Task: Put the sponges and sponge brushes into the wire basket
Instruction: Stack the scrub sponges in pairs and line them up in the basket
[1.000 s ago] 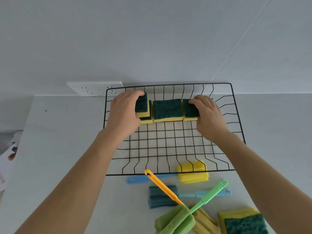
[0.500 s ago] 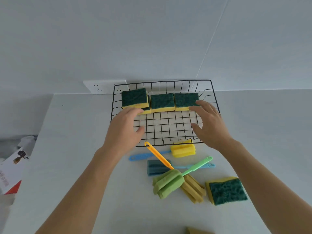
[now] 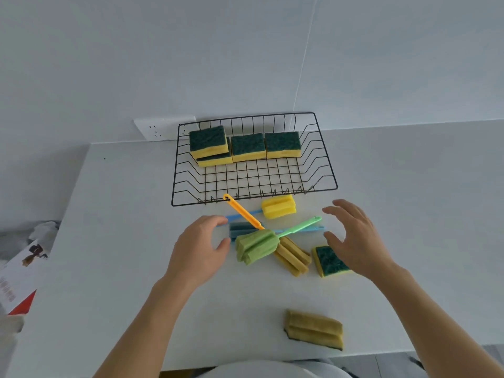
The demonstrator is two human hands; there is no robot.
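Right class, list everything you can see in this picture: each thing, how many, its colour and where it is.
wire basket: 1, black, back of table
scrub sponges in basket: 4, green on yellow, back row, two stacked at left
sponge brushes: 4, green, orange, blue and yellow heads, crossed before basket
loose scrub sponge: 1, green on yellow, right of brushes
olive sponge: 1, near edge
table: 1, white
wall socket: 1, white
left hand, right hand: open, empty

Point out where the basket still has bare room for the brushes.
The wire basket is bare across its near half, between the row of green-topped sponges at the back wall and the front rim. The crowded spot is outside, just in front of the rim, where the crossed sponge brushes lie between both hands.
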